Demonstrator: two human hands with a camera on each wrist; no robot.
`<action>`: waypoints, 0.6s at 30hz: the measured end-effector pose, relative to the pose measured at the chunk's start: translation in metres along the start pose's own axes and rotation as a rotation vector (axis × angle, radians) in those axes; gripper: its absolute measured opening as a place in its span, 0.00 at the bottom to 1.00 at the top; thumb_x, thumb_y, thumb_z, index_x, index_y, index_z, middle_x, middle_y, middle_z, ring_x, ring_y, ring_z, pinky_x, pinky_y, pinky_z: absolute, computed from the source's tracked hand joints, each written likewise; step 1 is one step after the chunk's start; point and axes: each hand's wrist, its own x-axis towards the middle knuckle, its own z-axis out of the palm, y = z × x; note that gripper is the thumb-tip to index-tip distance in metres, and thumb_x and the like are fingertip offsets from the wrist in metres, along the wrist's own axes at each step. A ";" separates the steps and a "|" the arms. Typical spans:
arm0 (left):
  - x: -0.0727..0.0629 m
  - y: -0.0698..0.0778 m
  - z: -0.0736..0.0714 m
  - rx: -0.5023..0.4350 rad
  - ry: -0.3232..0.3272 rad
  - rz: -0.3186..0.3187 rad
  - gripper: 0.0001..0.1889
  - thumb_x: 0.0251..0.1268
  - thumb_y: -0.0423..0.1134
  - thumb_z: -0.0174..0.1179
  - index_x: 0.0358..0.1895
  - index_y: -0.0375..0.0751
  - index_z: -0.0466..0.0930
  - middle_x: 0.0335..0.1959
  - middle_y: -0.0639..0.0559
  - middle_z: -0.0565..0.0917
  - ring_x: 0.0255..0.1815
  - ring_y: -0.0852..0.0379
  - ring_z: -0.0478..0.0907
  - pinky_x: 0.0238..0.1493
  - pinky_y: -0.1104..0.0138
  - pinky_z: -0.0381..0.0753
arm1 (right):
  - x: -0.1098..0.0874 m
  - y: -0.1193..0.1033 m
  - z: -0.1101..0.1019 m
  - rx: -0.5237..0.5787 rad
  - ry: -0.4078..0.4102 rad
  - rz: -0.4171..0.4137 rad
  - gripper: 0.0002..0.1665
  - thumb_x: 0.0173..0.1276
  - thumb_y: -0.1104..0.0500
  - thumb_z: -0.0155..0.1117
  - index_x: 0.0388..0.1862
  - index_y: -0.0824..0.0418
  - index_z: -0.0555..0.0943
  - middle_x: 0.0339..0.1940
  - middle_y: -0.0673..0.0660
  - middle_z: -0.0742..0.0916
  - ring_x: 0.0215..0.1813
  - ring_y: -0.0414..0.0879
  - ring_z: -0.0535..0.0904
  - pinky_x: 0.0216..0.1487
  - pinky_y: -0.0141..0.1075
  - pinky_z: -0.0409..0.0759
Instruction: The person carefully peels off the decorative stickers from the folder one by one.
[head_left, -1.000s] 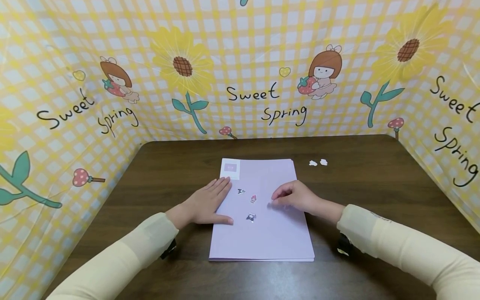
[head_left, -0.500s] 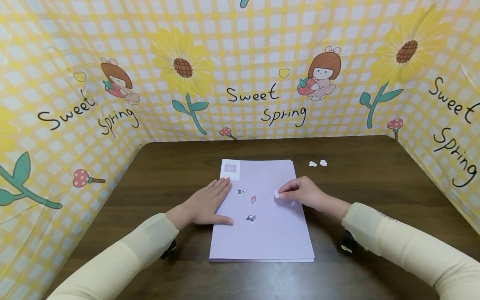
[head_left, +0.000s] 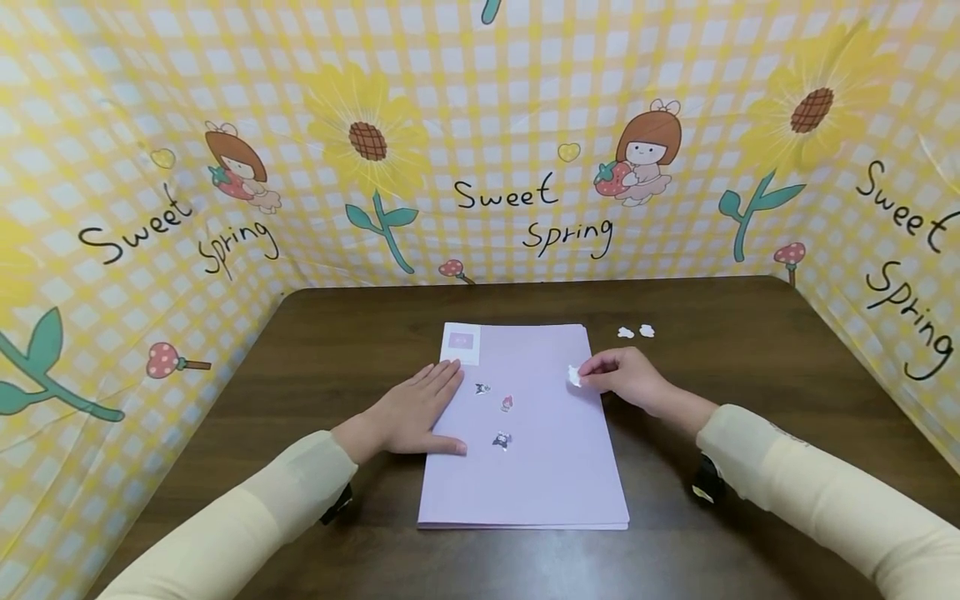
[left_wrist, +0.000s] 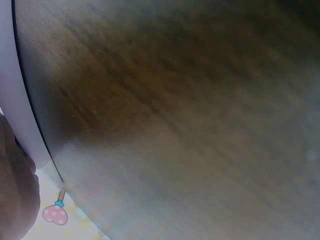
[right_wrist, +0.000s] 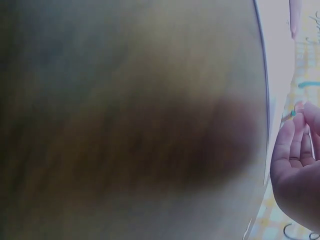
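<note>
A pale purple folder (head_left: 525, 492) lies on the brown table in the head view. Flat on its left edge rests my left hand (head_left: 416, 411), fingers and thumb stretched out. Several small cartoon stickers are on the folder: a black-and-white one (head_left: 482, 388), a pink one (head_left: 507, 403) and another black-and-white one (head_left: 502, 440). My right hand (head_left: 626, 379) pinches a small white sticker (head_left: 573, 376) between thumb and fingertips, over the folder's right edge. In the right wrist view the right hand (right_wrist: 300, 175) shows with curled fingers; what it pinches there is unclear.
Two small white cut-out pieces (head_left: 636, 332) lie on the table (head_left: 697, 325) beyond the folder's upper right corner. A white label (head_left: 461, 344) marks the folder's upper left. Patterned yellow checked cloth (head_left: 517, 125) surrounds the table's back and sides.
My right hand has moved right and away from me across the folder, and the white sticker in its fingers has come into view. The left hand stays in place.
</note>
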 end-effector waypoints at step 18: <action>-0.001 0.002 -0.001 0.016 0.010 -0.001 0.60 0.53 0.83 0.35 0.78 0.36 0.43 0.79 0.42 0.43 0.78 0.48 0.38 0.74 0.56 0.40 | 0.011 0.020 -0.064 -0.028 0.177 0.046 0.18 0.66 0.63 0.68 0.48 0.75 0.78 0.39 0.60 0.85 0.39 0.45 0.80 0.40 0.35 0.82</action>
